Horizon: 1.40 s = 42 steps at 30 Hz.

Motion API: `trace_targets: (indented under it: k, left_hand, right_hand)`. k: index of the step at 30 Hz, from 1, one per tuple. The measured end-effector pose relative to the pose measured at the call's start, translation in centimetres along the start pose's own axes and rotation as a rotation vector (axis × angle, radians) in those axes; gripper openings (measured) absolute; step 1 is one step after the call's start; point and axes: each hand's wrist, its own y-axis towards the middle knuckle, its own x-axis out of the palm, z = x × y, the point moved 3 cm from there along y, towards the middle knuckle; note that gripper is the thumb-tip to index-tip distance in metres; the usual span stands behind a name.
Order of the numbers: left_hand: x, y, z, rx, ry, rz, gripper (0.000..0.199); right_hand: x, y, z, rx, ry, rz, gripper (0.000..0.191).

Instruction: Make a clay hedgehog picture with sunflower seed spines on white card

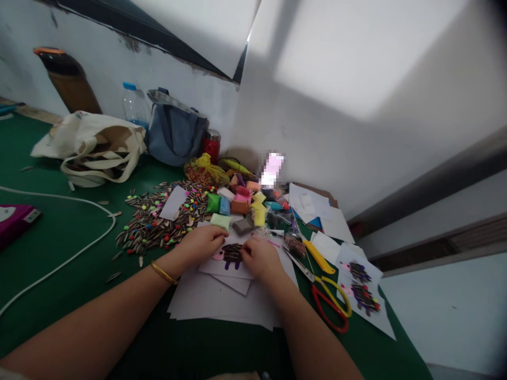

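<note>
A sheet of white paper (209,266) lies on a stack of larger sheets, bearing a hedgehog picture (232,253) with a pink face, sunflower seeds on its back and purple legs. My left hand (206,244) rests at the paper's upper left edge, fingers curled together beside the hedgehog's face. At the right end of the seed-covered back, the fingertips of my right hand (259,257) are pinched together, touching the picture. What either hand holds, if anything, is too small or hidden to tell. Packets of coloured modelling clay (240,207) lie just beyond both hands.
Left of the clay spreads a pile of sunflower seeds (150,227) with coloured balls. Scissors (330,303) and a yellow utility knife (319,257) lie right, beside finished-looking hedgehog pictures (362,290). Bags (176,132), bottles and a lit phone (272,169) stand along the wall. A white cable (79,253) crosses the left.
</note>
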Motion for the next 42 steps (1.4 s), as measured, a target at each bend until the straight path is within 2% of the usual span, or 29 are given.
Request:
trace_targets:
  k: [3, 5, 7, 10, 13, 18, 24, 31, 34, 36, 38, 40, 42]
  left_hand:
    - [-0.4, 0.2, -0.3, 0.018, -0.014, 0.029, 0.036]
    - [-1.3, 0.4, -0.7, 0.000, 0.014, 0.090, 0.036]
    - [-2.9, 0.4, -1.5, -0.051, 0.103, 0.171, 0.036]
    - [-5.4, 0.4, -3.2, -0.211, 0.326, 0.277, 0.036]
    - [-6.6, 0.3, -4.5, -0.278, 0.443, 0.253, 0.037]
    - [-5.7, 0.3, -4.9, -0.268, 0.507, 0.126, 0.045]
    - [-5.1, 0.7, -5.0, -0.246, 0.448, 0.137, 0.034]
    - [-5.1, 0.9, -5.1, -0.268, 0.473, 0.131, 0.034]
    - [-5.6, 0.9, -4.8, -0.264, 0.473, 0.174, 0.034]
    - [-6.1, 0.9, -4.6, -0.247, 0.401, 0.259, 0.032]
    - [-6.7, 0.8, -4.5, -0.252, 0.202, 0.381, 0.025]
    - [-6.9, 0.7, -4.6, -0.303, -0.185, 0.502, 0.017]
    - [-6.4, 0.6, -4.4, -0.359, -0.735, 0.558, 0.010]
  right_hand:
    - [-0.4, -0.2, 0.3, -0.036, 0.043, 0.001, 0.016]
    - [-0.8, -0.4, 0.7, -0.030, 0.088, 0.022, 0.016]
    - [-1.4, -0.5, 1.0, -0.002, 0.119, 0.064, 0.019]
    - [-2.0, -0.8, 1.2, 0.022, 0.120, 0.133, 0.024]
    - [-2.2, -0.8, 1.1, 0.020, 0.122, 0.161, 0.025]
    - [-2.0, -0.8, 1.0, 0.018, 0.147, 0.153, 0.023]
    - [-1.7, -0.8, 1.0, 0.001, 0.163, 0.170, 0.022]
    - [-1.4, -0.7, 1.1, -0.009, 0.152, 0.177, 0.024]
    - [-1.6, -0.7, 1.2, -0.010, 0.160, 0.188, 0.024]
    - [-1.7, -0.8, 1.3, -0.007, 0.168, 0.196, 0.024]
    - [-1.8, -0.8, 1.3, 0.000, 0.180, 0.206, 0.023]
    - [-1.9, -0.8, 1.3, -0.001, 0.199, 0.222, 0.022]
    - [-2.0, -0.8, 1.3, -0.005, 0.223, 0.237, 0.022]
